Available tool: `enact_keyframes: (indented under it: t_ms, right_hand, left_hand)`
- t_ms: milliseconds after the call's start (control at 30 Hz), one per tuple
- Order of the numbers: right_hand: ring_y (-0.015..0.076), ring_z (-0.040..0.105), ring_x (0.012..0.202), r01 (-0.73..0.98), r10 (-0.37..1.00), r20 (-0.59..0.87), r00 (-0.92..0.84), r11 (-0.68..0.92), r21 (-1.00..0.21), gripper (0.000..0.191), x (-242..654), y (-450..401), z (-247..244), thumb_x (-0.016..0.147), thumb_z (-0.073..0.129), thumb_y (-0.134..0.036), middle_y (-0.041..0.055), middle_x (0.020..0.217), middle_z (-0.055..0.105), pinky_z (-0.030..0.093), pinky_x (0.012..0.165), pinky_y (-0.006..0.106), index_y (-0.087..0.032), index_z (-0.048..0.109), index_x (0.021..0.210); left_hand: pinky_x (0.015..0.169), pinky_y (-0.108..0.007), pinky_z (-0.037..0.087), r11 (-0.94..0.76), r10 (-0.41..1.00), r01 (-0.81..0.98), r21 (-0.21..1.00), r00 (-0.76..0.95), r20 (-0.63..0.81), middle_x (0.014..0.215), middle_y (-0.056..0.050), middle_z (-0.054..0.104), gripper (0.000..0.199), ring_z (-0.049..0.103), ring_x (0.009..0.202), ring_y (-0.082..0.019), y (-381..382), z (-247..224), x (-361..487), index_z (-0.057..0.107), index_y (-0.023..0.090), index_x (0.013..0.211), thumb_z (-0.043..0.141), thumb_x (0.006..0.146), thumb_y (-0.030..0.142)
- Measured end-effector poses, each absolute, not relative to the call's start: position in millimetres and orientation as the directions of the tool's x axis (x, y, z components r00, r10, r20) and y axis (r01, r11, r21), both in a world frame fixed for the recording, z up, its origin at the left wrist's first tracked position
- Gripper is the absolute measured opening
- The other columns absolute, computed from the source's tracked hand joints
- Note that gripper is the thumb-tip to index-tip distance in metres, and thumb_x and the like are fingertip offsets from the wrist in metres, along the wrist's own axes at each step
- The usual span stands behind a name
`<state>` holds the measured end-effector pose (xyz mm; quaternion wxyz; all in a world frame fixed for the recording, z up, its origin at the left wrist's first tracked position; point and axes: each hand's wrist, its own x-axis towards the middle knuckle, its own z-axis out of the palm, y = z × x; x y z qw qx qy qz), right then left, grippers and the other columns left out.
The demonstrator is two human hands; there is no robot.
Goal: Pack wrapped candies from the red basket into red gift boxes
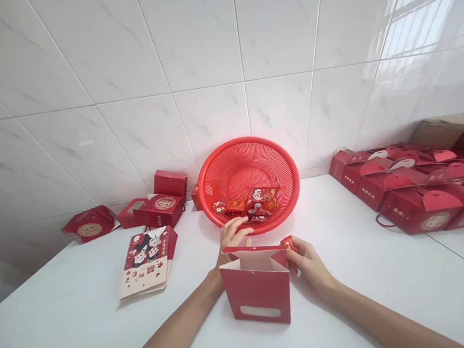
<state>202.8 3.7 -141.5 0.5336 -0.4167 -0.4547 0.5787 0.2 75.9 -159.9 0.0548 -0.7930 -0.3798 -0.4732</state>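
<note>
A red paper gift bag (260, 294) stands upright on the white table in front of me, its mouth open and its inside pale. My left hand (232, 238) is at the bag's left far side, fingers stretched out towards the basket's near rim; part of the hand is hidden behind the bag. Pinched in my right hand (307, 264), beside the bag's right upper edge, is a small red candy packet (287, 243). A red plastic basket (246, 157) leans against the wall with several red and gold wrapped packets (261, 201) lying low inside it.
At the right, several red gift boxes (421, 208) stand in rows, with a brown cardboard box (438, 138) behind them. Folded flat packaging with cartoon figures (148, 259) lies on the left. Small red boxes (165, 205) and a red hexagonal box (88, 224) sit along the tiled wall.
</note>
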Motion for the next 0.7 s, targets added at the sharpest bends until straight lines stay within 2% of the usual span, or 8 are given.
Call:
enact_keyframes:
  t_ms: [100,200,333,433,500,600,700]
  right_hand:
    - [0.0096,0.041,0.052,-0.28,0.996,-0.006,-0.084,-0.029,-0.96,0.022,203.7,1.5,-141.6,0.076,0.071,-0.035,-0.0032,0.06,0.055,0.032,0.052,0.024,-0.019,0.056,0.071]
    - [0.0102,0.042,0.054,-0.29,0.996,-0.019,-0.091,-0.045,-0.956,0.023,204.3,0.1,-141.2,0.076,0.072,-0.034,-0.0029,0.061,0.055,0.034,0.054,0.025,-0.019,0.056,0.07]
    - [0.0108,0.042,0.055,-0.289,0.99,-0.021,-0.142,-0.062,-0.955,0.022,204.8,-0.1,-142.0,0.076,0.072,-0.032,-0.0029,0.062,0.053,0.032,0.053,0.025,-0.019,0.055,0.07]
    - [0.0111,0.042,0.055,-0.292,0.986,-0.046,-0.16,-0.092,-0.952,0.022,205.9,0.3,-143.4,0.077,0.07,-0.033,-0.0029,0.062,0.052,0.032,0.054,0.025,-0.02,0.053,0.071]
    - [0.0112,0.041,0.055,-0.259,0.986,-0.042,-0.161,-0.083,-0.962,0.022,207.2,0.6,-143.6,0.077,0.07,-0.033,-0.0029,0.062,0.052,0.032,0.054,0.026,-0.02,0.053,0.071]
    - [0.0116,0.041,0.056,-0.226,0.985,-0.026,-0.173,-0.065,-0.972,0.022,208.8,0.5,-142.4,0.076,0.07,-0.033,-0.0032,0.061,0.051,0.032,0.055,0.026,-0.02,0.054,0.07]
    - [0.0116,0.039,0.056,-0.238,0.984,-0.045,-0.175,-0.086,-0.967,0.025,208.5,-0.9,-140.2,0.077,0.071,-0.035,-0.003,0.06,0.05,0.03,0.055,0.026,-0.02,0.054,0.068]
  left_hand:
    - [0.101,-0.045,0.045,-0.777,0.499,0.599,0.192,0.401,0.768,0.111,-0.005,0.072,0.025,0.063,0.108,-0.026,72.2,-164.0,3.9,0.069,0.025,0.106,0.052,0.088,0.017]
    - [0.1,-0.043,0.045,-0.771,0.5,0.608,0.19,0.393,0.771,0.109,-0.007,0.073,0.026,0.064,0.107,-0.025,75.1,-163.3,4.0,0.068,0.023,0.109,0.052,0.089,0.018]
    - [0.096,-0.042,0.048,-0.767,0.495,0.603,0.218,0.341,0.799,0.106,-0.006,0.073,0.022,0.064,0.106,-0.024,73.4,-157.5,0.7,0.07,0.025,0.1,0.052,0.088,0.018]
    - [0.085,-0.036,0.054,-0.805,0.501,0.522,0.281,0.344,0.795,0.097,-0.004,0.073,0.021,0.067,0.092,-0.02,66.7,-155.9,0.0,0.068,0.026,0.094,0.052,0.089,0.014]
    - [0.073,-0.03,0.055,-0.832,0.528,0.43,0.351,0.417,0.74,0.089,-0.003,0.072,0.021,0.067,0.079,-0.016,63.3,-156.6,0.1,0.067,0.024,0.092,0.049,0.091,0.012]
    - [0.063,-0.025,0.053,-0.803,0.593,0.349,0.484,0.559,0.58,0.081,-0.003,0.07,0.025,0.065,0.068,-0.014,61.9,-155.6,-1.0,0.067,0.021,0.086,0.044,0.09,0.013]
    - [0.061,-0.028,0.053,-0.723,0.65,0.357,0.591,0.641,0.409,0.077,-0.003,0.069,0.022,0.065,0.066,-0.017,62.4,-150.0,-3.0,0.069,0.023,0.08,0.049,0.088,0.017]
